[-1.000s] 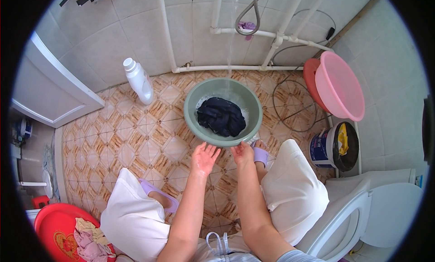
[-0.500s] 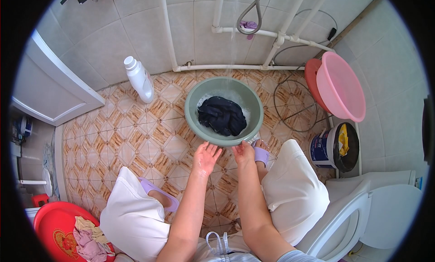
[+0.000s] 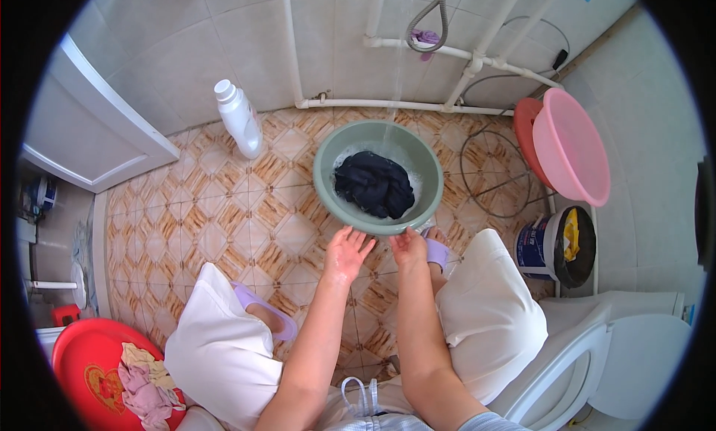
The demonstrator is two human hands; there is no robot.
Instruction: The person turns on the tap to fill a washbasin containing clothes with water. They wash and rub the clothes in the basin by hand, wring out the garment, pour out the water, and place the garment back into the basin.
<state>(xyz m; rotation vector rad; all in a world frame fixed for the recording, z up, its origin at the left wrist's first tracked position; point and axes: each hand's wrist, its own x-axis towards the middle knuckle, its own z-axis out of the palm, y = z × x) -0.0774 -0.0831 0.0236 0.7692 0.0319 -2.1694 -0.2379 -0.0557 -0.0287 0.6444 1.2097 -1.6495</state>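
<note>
A round green basin (image 3: 323, 183) stands on the tiled floor in front of me. Dark navy wet cloth (image 3: 373, 183) lies bunched in it, amid foamy water, and a thin stream of water (image 3: 396, 80) falls in from above. My left hand (image 3: 347, 253) is at the near rim, palm up with wet skin and fingers stretched apart; it holds nothing. Just right of it, my right hand (image 3: 408, 247) has its fingers closed at the rim's near edge, their tips partly hidden.
A white bottle (image 3: 240, 121) stands left of the basin. To the right are a pink basin (image 3: 573, 148), a hose (image 3: 464, 170), a bucket (image 3: 538, 244) and a toilet (image 3: 574, 379). A red basin (image 3: 74, 356) holding clothes (image 3: 145, 386) sits lower left. White pipes (image 3: 395, 104) line the wall.
The whole view has shifted slightly, so the basin and bottle appear a little farther right and higher. Both hands remain at the near rim; the left fingers look slightly more spread.
</note>
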